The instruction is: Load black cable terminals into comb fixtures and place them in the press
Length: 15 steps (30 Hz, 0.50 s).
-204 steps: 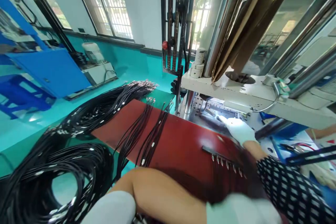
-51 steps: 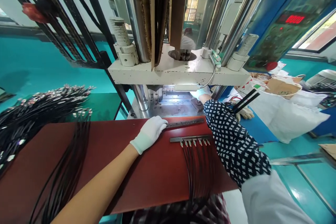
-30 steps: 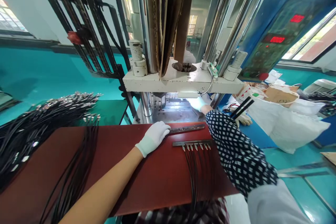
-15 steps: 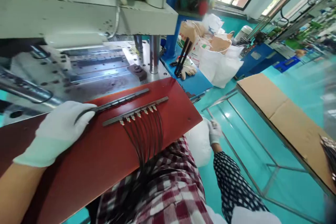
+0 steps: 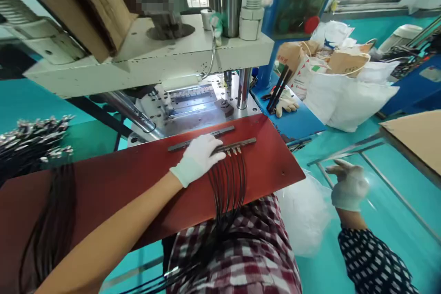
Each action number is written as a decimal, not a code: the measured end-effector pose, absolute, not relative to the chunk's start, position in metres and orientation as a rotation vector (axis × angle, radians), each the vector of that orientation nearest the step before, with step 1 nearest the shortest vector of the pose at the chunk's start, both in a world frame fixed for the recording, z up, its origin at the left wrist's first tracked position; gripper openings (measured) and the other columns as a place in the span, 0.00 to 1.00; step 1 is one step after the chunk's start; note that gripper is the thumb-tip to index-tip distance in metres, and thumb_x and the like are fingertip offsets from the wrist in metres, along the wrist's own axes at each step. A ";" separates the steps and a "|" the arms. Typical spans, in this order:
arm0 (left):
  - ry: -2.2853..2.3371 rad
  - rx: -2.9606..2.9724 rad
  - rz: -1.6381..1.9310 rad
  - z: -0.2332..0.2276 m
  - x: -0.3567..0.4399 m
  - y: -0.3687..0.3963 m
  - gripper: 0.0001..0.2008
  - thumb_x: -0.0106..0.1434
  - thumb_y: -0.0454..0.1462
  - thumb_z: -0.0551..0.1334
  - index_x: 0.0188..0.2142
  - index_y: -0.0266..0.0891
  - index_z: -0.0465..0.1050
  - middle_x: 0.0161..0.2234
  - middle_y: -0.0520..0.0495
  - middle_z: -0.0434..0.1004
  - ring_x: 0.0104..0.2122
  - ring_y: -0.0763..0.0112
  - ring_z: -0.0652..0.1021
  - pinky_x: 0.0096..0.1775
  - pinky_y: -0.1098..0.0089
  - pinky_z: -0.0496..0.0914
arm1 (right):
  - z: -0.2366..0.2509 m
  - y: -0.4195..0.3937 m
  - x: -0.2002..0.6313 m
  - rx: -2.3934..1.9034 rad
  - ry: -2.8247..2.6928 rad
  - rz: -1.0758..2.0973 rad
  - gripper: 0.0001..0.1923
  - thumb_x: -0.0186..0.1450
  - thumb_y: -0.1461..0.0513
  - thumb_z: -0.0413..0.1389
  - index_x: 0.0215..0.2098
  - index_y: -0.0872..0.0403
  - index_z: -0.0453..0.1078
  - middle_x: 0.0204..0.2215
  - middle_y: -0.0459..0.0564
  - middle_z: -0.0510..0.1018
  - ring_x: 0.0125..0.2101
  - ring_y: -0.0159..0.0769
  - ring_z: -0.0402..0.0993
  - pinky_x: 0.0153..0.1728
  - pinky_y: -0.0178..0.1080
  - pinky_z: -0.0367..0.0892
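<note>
I am watching my left hand [image 5: 198, 158] resting flat on the red bench [image 5: 138, 179], its gloved fingers spread and lying over the near metal bar [image 5: 237, 146] where the black wires [image 5: 229, 183] are plugged in; it is pressing rather than clenching. Half a second ago that hand was pinching the end of the far metal bar [image 5: 201, 138], which is now lying free just behind the fingers, towards the bench's back edge. My right hand [image 5: 347, 183] has come up off the right edge of the bench and is hanging open and empty over the teal floor, beside a white plastic bag [image 5: 303, 216]. My reading is that attention is shifting from the bare bar to the loaded one, whose wires are trailing over the front edge onto my lap. The press [image 5: 148, 55] is standing behind the bench. Red print is showing on a paper sack [image 5: 292, 55] to the right, too small to read.
</note>
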State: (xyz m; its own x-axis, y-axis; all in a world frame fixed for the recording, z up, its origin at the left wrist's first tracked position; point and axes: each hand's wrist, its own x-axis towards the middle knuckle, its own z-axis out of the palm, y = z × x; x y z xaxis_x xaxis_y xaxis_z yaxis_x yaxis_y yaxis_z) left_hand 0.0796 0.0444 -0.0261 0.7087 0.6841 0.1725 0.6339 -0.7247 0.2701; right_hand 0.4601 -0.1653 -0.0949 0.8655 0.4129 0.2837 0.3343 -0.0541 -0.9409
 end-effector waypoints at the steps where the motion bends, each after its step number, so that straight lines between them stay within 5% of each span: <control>1: 1.072 2.695 0.341 -0.029 0.090 0.042 0.14 0.67 0.45 0.59 0.43 0.39 0.75 0.40 0.43 0.76 0.43 0.57 0.75 0.47 0.58 0.69 | -0.080 -0.153 0.446 -1.574 -0.653 0.104 0.28 0.68 0.42 0.44 0.35 0.53 0.75 0.23 0.53 0.76 0.25 0.41 0.75 0.37 0.48 0.70; 7: 1.080 2.549 0.446 -0.028 0.095 0.042 0.09 0.69 0.40 0.58 0.38 0.38 0.75 0.37 0.44 0.75 0.39 0.61 0.75 0.45 0.61 0.69 | -0.031 -0.094 0.332 -1.186 -0.700 1.239 0.26 0.61 0.46 0.62 0.51 0.49 0.67 0.50 0.56 0.76 0.47 0.45 0.76 0.48 0.52 0.71; 11: 1.121 2.622 0.598 -0.003 0.083 0.086 0.11 0.68 0.40 0.58 0.39 0.37 0.76 0.38 0.43 0.76 0.41 0.60 0.75 0.47 0.60 0.69 | -0.040 -0.067 0.266 -0.790 -0.403 2.161 0.29 0.56 0.43 0.64 0.45 0.54 0.69 0.49 0.57 0.76 0.48 0.44 0.74 0.49 0.51 0.68; 15: 1.248 2.612 0.700 0.017 0.078 0.160 0.09 0.67 0.37 0.60 0.40 0.34 0.76 0.42 0.42 0.77 0.47 0.59 0.75 0.53 0.56 0.69 | -0.054 -0.042 0.214 -0.504 -0.359 2.491 0.31 0.56 0.44 0.66 0.48 0.56 0.70 0.51 0.57 0.75 0.52 0.44 0.72 0.53 0.49 0.63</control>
